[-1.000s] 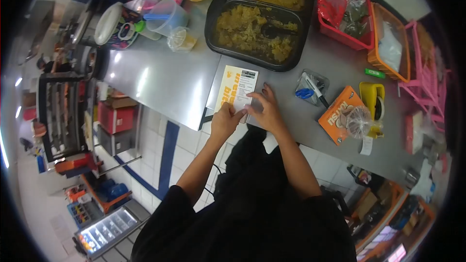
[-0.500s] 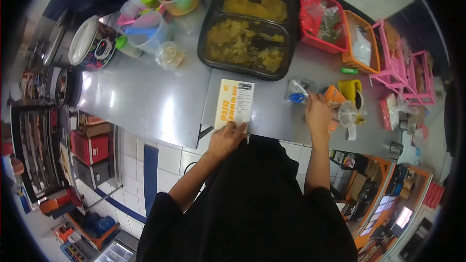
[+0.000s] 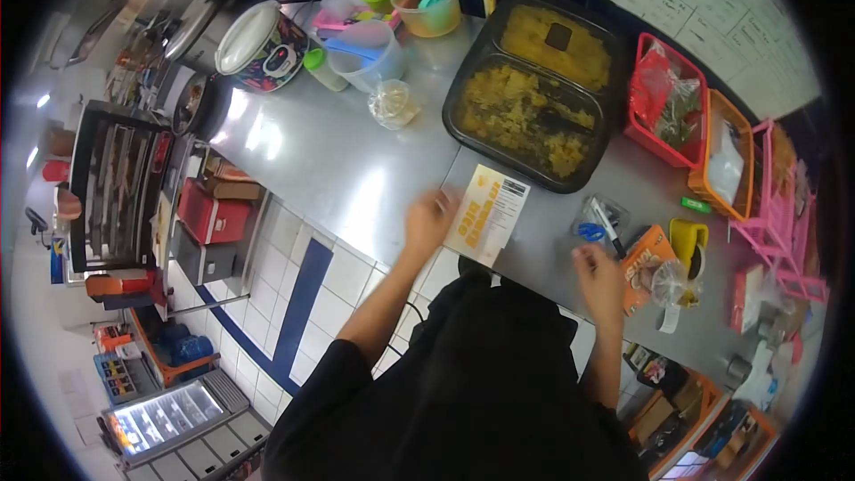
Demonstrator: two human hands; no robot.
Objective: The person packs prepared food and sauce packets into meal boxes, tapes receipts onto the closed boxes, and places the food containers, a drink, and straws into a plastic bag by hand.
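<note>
A white and yellow printed packet lies flat near the front edge of the steel table. My left hand hovers at its left side, its fingertips blurred. At the right, my right hand is raised with its fingers curled together; whether anything is between them is hidden. Just beyond it is a small clear container with a black and white marker and blue-handled scissors. Beside that hand are an orange box and a clear plastic bag.
A black two-part tray of crumbly yellow food stands behind the packet. Red and orange baskets, a yellow mug and a pink rack line the right. Plastic tubs and a rice cooker stand left.
The view has turned and shifted, so the table appears tilted. My left hand has lifted off the packet's near edge to its left side. My right hand has drawn back from the container and orange box.
</note>
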